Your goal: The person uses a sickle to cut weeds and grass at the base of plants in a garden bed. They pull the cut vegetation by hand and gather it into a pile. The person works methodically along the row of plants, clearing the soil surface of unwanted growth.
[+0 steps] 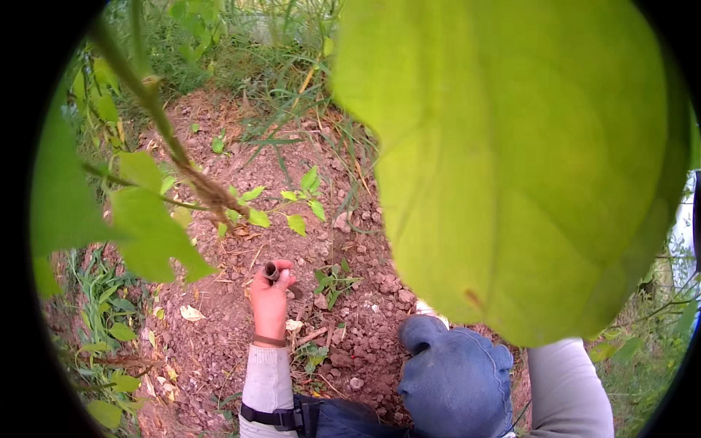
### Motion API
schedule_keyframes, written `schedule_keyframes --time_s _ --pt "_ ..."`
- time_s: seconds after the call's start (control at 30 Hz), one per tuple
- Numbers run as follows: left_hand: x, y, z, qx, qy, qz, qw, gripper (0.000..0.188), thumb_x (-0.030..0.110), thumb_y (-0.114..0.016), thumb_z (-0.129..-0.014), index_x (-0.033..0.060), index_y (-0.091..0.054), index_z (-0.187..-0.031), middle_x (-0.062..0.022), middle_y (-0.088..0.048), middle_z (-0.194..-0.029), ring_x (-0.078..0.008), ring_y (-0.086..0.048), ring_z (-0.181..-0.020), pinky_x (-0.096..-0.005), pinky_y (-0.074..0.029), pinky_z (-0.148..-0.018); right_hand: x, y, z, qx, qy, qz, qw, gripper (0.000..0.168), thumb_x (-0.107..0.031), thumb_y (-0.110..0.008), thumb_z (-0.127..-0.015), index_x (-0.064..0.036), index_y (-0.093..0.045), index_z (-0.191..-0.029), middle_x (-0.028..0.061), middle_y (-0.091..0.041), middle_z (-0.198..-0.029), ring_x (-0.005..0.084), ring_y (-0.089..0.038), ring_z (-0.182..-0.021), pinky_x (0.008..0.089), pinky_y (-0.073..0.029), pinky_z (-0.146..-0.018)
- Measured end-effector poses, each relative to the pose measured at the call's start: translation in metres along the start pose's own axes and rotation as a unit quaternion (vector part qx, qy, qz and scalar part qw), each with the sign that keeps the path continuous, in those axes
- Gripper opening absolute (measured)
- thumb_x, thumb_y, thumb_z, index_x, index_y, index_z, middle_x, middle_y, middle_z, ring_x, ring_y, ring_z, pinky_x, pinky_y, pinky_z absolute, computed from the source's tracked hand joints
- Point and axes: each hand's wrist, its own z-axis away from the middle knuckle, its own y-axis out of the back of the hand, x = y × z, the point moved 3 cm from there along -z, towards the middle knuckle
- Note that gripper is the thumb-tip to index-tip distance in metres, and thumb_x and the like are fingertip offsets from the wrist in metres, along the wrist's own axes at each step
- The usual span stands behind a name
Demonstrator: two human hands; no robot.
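My left hand (271, 298) is closed around a narrow hollow tube-like handle (271, 271), whose round open end faces up; the rest of it is mostly hidden, with a dark part just right of the fingers. Beneath that hand lies reddish, clumpy soil (219, 328) with a small green weed (334, 283) to its right. A large blurred green leaf (520, 164) close to the camera covers the upper right and hides my right hand. A light sleeve (569, 388) shows below the leaf. At the lower right, denim cloth (454, 378) covers my bent knee.
A woody plant stem (164, 126) with green leaves (148, 230) crosses the upper left, close to the camera. Tall grass (246, 60) borders the soil at the top. More weeds (109, 312) grow at the left, and a small leafy shoot (309, 191) stands near the middle.
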Motion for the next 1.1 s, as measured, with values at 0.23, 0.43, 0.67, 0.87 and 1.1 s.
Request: schedule_keyframes --time_s 0.23,0.43,0.67,0.87,1.1 --pt "-0.011 -0.102 0.035 -0.249 -0.271 -0.196 0.909 0.04 -0.017 -0.05 -0.061 0.0056 -0.062 -0.092 -0.0068 -0.063 -0.102 -0.0247 -0.053 -0.11 -0.0349 -0.041 -0.094 -0.103 0.074 0.061 -0.359 0.16 -0.603 0.694 0.072 -0.059 -0.033 -0.088 0.006 -0.061 -0.102 0.0185 -0.063 -0.096 0.0255 -0.061 -0.088 0.0354 -0.047 -0.082" --pt "-0.026 -0.15 0.084 -0.409 -0.283 -0.222 0.838 0.022 0.006 -0.058 -0.07 0.0055 -0.056 -0.091 -0.009 -0.058 -0.101 -0.0281 -0.055 -0.099 -0.0345 -0.046 -0.082 -0.156 0.098 0.13 -0.609 -0.023 -0.709 0.355 0.044 -0.035 -0.052 -0.089 0.008 -0.056 -0.097 0.0153 -0.062 -0.095 0.0228 -0.062 -0.083 0.0349 -0.05 -0.081" --pt "-0.006 -0.155 0.102 -0.289 -0.422 -0.267 0.817 0.025 0.008 -0.058 -0.071 0.0077 -0.057 -0.096 -0.008 -0.057 -0.102 -0.0263 -0.055 -0.1 -0.0361 -0.046 -0.081 -0.142 0.101 0.113 -0.566 -0.01 -0.775 0.28 0.03 -0.026 -0.05 -0.09 0.002 -0.058 -0.097 0.0178 -0.061 -0.098 0.0248 -0.06 -0.094 0.0364 -0.048 -0.083" --pt "-0.016 -0.109 0.04 -0.194 -0.269 -0.344 0.878 0.043 0.003 -0.061 -0.071 0.0019 -0.051 -0.113 -0.0164 -0.053 -0.116 -0.0312 -0.05 -0.11 -0.0386 -0.042 -0.091 -0.193 0.094 0.076 -0.587 0.014 -0.77 0.251 0.018 -0.017 -0.042 -0.093 -0.001 -0.049 -0.095 0.0081 -0.057 -0.079 0.0156 -0.052 -0.06 0.0292 -0.048 -0.056" --pt "-0.099 -0.069 -0.094 0.044 0.201 -0.051 0.977 0.062 0.019 -0.052 -0.088 -0.0008 -0.02 -0.137 -0.0205 -0.026 -0.141 -0.0278 -0.029 -0.129 -0.0385 -0.023 -0.105 -0.175 0.033 0.03 -0.55 0.05 -0.696 0.459 0.024 -0.027 -0.057 -0.087 -0.006 -0.05 -0.081 -0.0043 -0.04 -0.059 0.0066 -0.036 -0.047 0.0232 -0.03 -0.042"
